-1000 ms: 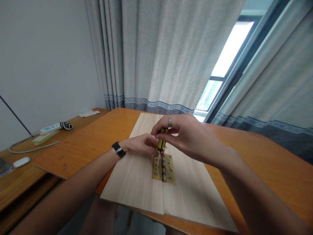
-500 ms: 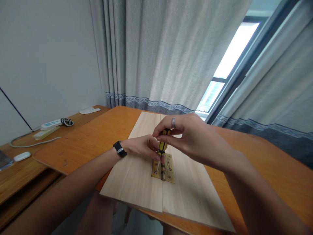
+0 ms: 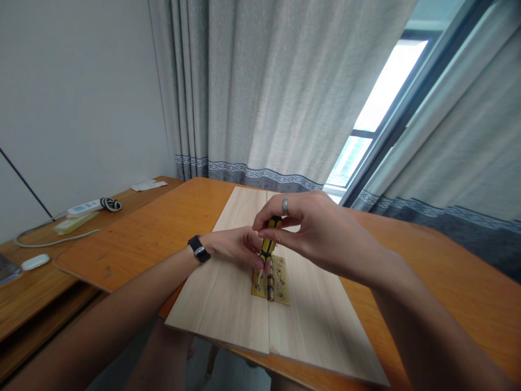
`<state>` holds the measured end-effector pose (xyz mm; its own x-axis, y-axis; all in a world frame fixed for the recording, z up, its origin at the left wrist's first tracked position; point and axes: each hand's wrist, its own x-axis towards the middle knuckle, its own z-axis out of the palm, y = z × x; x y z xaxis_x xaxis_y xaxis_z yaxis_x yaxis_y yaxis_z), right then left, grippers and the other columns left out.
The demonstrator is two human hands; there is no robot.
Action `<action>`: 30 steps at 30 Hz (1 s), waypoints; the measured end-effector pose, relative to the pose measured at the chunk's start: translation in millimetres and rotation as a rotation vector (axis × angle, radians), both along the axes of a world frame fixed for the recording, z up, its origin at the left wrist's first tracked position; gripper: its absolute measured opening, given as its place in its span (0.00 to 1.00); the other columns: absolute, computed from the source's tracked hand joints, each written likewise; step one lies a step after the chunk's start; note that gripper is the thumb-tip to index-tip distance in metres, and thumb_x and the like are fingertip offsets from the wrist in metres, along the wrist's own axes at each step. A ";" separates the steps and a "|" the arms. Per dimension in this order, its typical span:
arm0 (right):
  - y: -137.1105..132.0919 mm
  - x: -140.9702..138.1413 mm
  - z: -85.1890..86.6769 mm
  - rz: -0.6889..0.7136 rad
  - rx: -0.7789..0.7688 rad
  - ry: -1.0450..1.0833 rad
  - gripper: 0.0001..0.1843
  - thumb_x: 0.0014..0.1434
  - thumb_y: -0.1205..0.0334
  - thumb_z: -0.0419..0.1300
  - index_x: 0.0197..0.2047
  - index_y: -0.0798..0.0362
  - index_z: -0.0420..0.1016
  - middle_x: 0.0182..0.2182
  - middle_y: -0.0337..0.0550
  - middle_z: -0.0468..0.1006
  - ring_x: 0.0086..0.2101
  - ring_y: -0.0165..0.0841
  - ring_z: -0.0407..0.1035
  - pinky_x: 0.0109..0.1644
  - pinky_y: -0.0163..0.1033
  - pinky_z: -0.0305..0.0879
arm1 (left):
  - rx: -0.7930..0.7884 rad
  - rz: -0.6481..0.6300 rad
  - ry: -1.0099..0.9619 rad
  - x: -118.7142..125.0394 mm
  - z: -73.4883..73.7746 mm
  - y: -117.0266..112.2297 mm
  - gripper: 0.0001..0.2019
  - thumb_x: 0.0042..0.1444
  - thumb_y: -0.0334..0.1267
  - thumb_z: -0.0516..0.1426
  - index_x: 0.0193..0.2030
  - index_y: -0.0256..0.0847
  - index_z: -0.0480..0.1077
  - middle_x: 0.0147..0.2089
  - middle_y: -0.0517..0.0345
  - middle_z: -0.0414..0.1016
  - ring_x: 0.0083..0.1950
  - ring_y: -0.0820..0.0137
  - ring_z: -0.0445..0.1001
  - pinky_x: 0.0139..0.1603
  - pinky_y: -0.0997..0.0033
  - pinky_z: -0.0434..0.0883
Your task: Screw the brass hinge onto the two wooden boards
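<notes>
A yellow-and-black screwdriver (image 3: 267,246) stands tilted over a brass hinge (image 3: 280,288). My right hand (image 3: 313,225) pinches the top of its handle between thumb and fingers. Lower down, my left hand (image 3: 244,247) has its fingertips closed around the shaft just under the handle. The tip meets a screw (image 3: 257,287) in the near left corner of the hinge. Two pale wooden boards, the left board (image 3: 220,304) and the right board (image 3: 317,326), lie side by side, with the hinge's knuckle along their seam. My left hand covers the far left part of the hinge.
The boards rest on an orange-brown wooden table (image 3: 163,228). On a side desk to the left are a power strip (image 3: 85,208) with a cable, a white case (image 3: 35,262) and white paper (image 3: 148,184). Grey curtains (image 3: 277,98) hang behind.
Both hands keep their grip on the screwdriver, and its tip stays at the same corner of the hinge. The whole view has shifted very slightly.
</notes>
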<state>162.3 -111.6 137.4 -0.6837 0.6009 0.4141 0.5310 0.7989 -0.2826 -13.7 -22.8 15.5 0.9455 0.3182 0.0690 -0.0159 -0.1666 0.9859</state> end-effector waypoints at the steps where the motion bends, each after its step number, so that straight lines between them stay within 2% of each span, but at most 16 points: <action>1: -0.2 0.2 0.4 -0.003 -0.002 -0.005 0.07 0.61 0.68 0.63 0.34 0.49 0.81 0.31 0.35 0.82 0.31 0.29 0.74 0.34 0.34 0.66 | -0.005 -0.006 -0.001 0.1 -1.0 0.3 0.17 0.48 0.50 0.70 0.35 0.38 0.81 0.36 0.56 0.81 0.40 0.67 0.78 0.49 0.69 0.73; 6: -1.6 0.9 1.6 -0.022 -0.003 -0.046 0.07 0.60 0.70 0.63 0.33 0.49 0.81 0.31 0.34 0.82 0.31 0.28 0.74 0.35 0.34 0.66 | -0.018 0.010 0.007 0.9 -2.1 -0.2 0.17 0.49 0.50 0.70 0.38 0.39 0.81 0.39 0.55 0.82 0.44 0.65 0.78 0.51 0.69 0.73; 10: -2.2 0.0 2.2 0.002 -0.001 -0.054 0.07 0.61 0.70 0.62 0.35 0.49 0.81 0.33 0.35 0.83 0.32 0.28 0.75 0.36 0.34 0.66 | 0.011 -0.018 0.027 1.6 2.3 -1.9 0.14 0.50 0.49 0.69 0.35 0.40 0.81 0.37 0.56 0.81 0.42 0.65 0.78 0.50 0.69 0.74; 13: -3.8 -0.6 3.9 -0.004 -0.020 -0.094 0.07 0.63 0.68 0.61 0.38 0.50 0.81 0.35 0.36 0.83 0.33 0.28 0.75 0.37 0.33 0.65 | -0.001 0.002 0.025 2.2 0.1 -1.5 0.15 0.48 0.48 0.70 0.34 0.38 0.80 0.35 0.56 0.81 0.40 0.67 0.78 0.47 0.70 0.74; 16: -9.2 -0.9 5.0 -0.193 -0.003 -0.178 0.07 0.64 0.61 0.61 0.38 0.51 0.81 0.33 0.39 0.82 0.31 0.30 0.73 0.32 0.35 0.62 | -0.028 0.031 -0.017 3.1 -7.0 -0.1 0.15 0.47 0.46 0.71 0.35 0.36 0.80 0.34 0.56 0.81 0.38 0.68 0.78 0.46 0.71 0.74; 18: -15.2 -0.9 4.1 -0.367 0.050 -0.249 0.11 0.64 0.56 0.61 0.33 0.52 0.80 0.27 0.40 0.79 0.26 0.31 0.69 0.26 0.36 0.56 | -0.052 0.049 -0.035 3.9 -10.0 -0.2 0.15 0.47 0.45 0.71 0.36 0.36 0.80 0.35 0.55 0.82 0.38 0.68 0.78 0.45 0.71 0.74; 20: -21.7 -1.0 2.2 -0.449 0.098 -0.311 0.15 0.64 0.54 0.60 0.29 0.52 0.77 0.22 0.40 0.75 0.22 0.30 0.64 0.24 0.37 0.50 | -0.069 0.051 -0.035 4.6 -9.1 -2.0 0.14 0.47 0.43 0.72 0.35 0.35 0.79 0.35 0.56 0.82 0.37 0.69 0.78 0.43 0.73 0.74; 26: -29.5 -6.0 -1.9 -0.376 0.294 -0.393 0.10 0.61 0.63 0.62 0.27 0.53 0.73 0.19 0.38 0.68 0.20 0.30 0.59 0.24 0.39 0.40 | -0.091 0.067 -0.008 5.4 7.3 -14.7 0.06 0.48 0.26 0.66 0.34 0.33 0.78 0.33 0.63 0.82 0.37 0.71 0.79 0.44 0.75 0.73; 28: -29.2 -9.4 -1.0 -0.363 0.277 -0.411 0.10 0.60 0.66 0.62 0.27 0.54 0.73 0.19 0.39 0.68 0.21 0.29 0.60 0.25 0.39 0.40 | -0.104 0.091 -0.005 4.4 11.5 -19.2 0.07 0.48 0.22 0.63 0.34 0.32 0.79 0.33 0.64 0.82 0.38 0.71 0.79 0.44 0.76 0.72; 30: -29.6 -11.6 -0.5 -0.292 0.237 -0.392 0.09 0.61 0.69 0.61 0.28 0.55 0.73 0.20 0.39 0.69 0.22 0.29 0.61 0.25 0.39 0.42 | -0.093 0.127 0.020 2.8 15.3 -23.2 0.08 0.47 0.21 0.61 0.33 0.33 0.79 0.33 0.65 0.82 0.37 0.72 0.78 0.43 0.78 0.72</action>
<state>150.8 -141.2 137.0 -0.6330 0.7098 0.3090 0.7696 0.6202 0.1517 -11.0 -45.9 30.8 0.8981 0.4396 0.0150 0.0198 -0.0743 0.9970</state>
